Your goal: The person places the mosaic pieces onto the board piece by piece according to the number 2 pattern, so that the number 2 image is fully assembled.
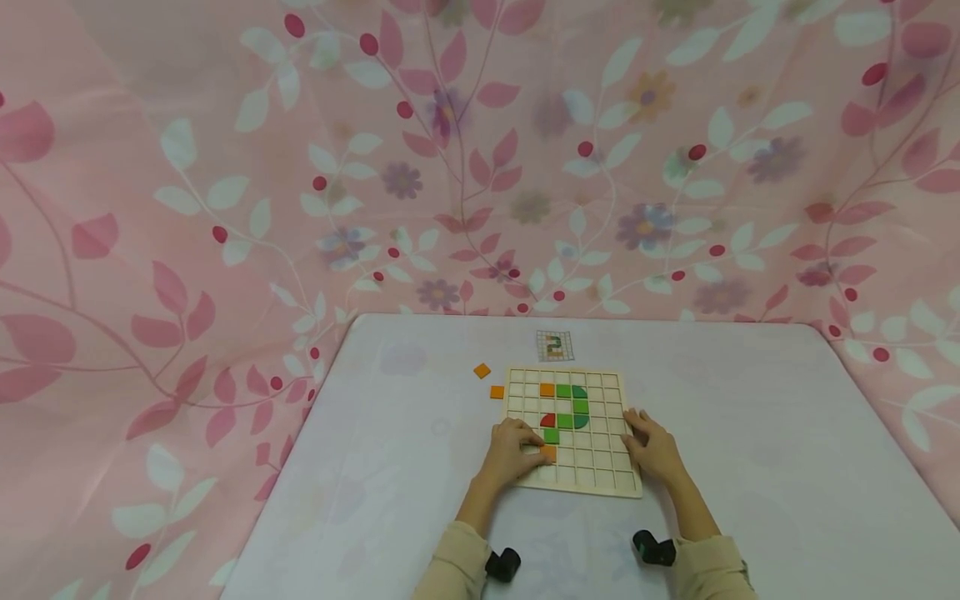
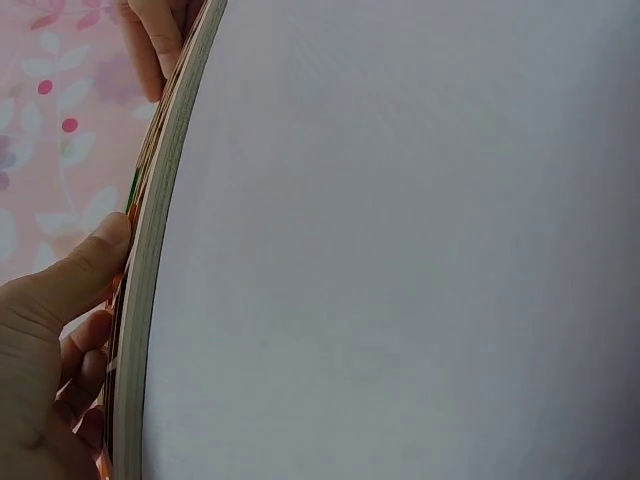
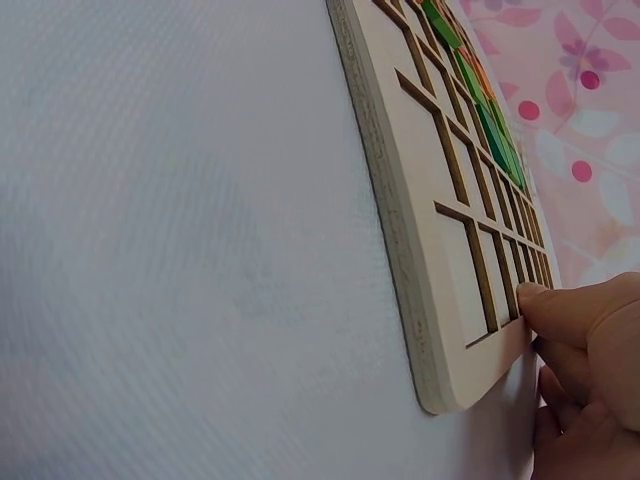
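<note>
A wooden grid board (image 1: 609,458) lies on the table with several coloured tiles set in its cells. My left hand (image 1: 510,450) reaches over the board's left side. Its thumb and index finger pinch an orange square tile (image 1: 549,454) in a lower cell, just below a green square tile (image 1: 551,436). At the right edge, my right hand (image 1: 652,447) grips the board, its thumb (image 3: 535,297) on the top rim and the other fingers low beside the edge. In the left wrist view the board's edge (image 2: 150,260) hides most of the tiles.
Two loose orange tiles, one diamond-turned (image 1: 482,371) and one square-on (image 1: 497,392), lie off the board's upper left. Behind the board is a small pattern card (image 1: 554,346). White cloth covers the table (image 1: 750,400); a floral curtain (image 1: 480,167) hangs behind.
</note>
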Demonstrator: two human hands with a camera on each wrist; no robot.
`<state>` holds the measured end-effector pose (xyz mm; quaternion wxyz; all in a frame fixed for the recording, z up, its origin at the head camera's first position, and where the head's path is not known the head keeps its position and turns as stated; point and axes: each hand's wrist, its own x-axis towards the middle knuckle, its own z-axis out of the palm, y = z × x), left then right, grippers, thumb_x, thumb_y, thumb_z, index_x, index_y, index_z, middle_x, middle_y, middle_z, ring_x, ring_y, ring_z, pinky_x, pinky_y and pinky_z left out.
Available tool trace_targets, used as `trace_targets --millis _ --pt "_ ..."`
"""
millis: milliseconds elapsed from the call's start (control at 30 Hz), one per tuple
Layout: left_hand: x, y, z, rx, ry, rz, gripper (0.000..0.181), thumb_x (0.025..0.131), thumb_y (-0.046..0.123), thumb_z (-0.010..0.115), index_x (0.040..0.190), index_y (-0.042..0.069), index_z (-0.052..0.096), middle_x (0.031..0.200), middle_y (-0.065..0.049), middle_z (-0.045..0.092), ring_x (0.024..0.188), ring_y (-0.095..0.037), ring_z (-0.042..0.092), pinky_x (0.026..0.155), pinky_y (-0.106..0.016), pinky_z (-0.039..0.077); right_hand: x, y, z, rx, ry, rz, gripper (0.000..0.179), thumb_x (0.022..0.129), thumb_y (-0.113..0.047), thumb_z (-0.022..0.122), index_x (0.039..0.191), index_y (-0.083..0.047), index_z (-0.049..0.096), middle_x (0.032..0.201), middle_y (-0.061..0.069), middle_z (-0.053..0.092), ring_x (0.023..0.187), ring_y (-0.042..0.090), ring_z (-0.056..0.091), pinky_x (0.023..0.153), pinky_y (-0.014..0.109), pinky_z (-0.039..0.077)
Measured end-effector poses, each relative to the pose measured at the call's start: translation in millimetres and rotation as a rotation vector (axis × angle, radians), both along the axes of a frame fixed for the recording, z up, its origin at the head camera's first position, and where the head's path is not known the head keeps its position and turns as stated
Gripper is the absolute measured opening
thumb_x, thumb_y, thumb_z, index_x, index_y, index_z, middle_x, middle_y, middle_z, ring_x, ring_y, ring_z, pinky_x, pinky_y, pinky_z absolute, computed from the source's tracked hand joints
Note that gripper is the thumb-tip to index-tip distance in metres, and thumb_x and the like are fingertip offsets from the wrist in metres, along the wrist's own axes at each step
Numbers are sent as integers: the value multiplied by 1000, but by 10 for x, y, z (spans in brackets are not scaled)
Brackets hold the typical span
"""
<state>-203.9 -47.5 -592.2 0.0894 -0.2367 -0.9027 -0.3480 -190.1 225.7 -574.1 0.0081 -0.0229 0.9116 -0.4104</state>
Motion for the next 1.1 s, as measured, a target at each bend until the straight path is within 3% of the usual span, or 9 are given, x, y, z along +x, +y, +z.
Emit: trace_targets --millis 100,367,933,1100 --pt "-1 5 1 14 -18 2 26 65 31 85 80 12 76 81 5 62 84 -11 52 80 -32 36 0 3 -3 -4 2 2 48 88 -2 56 132 12 43 139 29 36 132 47 26 106 58 21" --pt "16 -31 90 -13 -154 -45 17 75 22 79 86 11 77 92 3 59 91 -12 49 85 -35 34 12 -10 2 -11 -30 -5 48 89 -1 56 133 12 42 140 28 35 134 46 24 108 56 20" --pt "17 -19 74 -9 -128 -35 17 73 24 81 86 13 78 91 3 60 90 -12 50 84 -35 35 -1 0 -18 0 -14 -10 48 89 -2 56 133 11 43 140 28 36 133 46 25 107 56 20" --pt "22 1 51 0 -82 -15 21 71 24 81 89 12 77 90 1 62 89 -14 51 81 -33 36 -11 9 -25 12 -1 -11 48 89 -3 56 133 11 44 139 28 36 133 46 26 107 57 21"
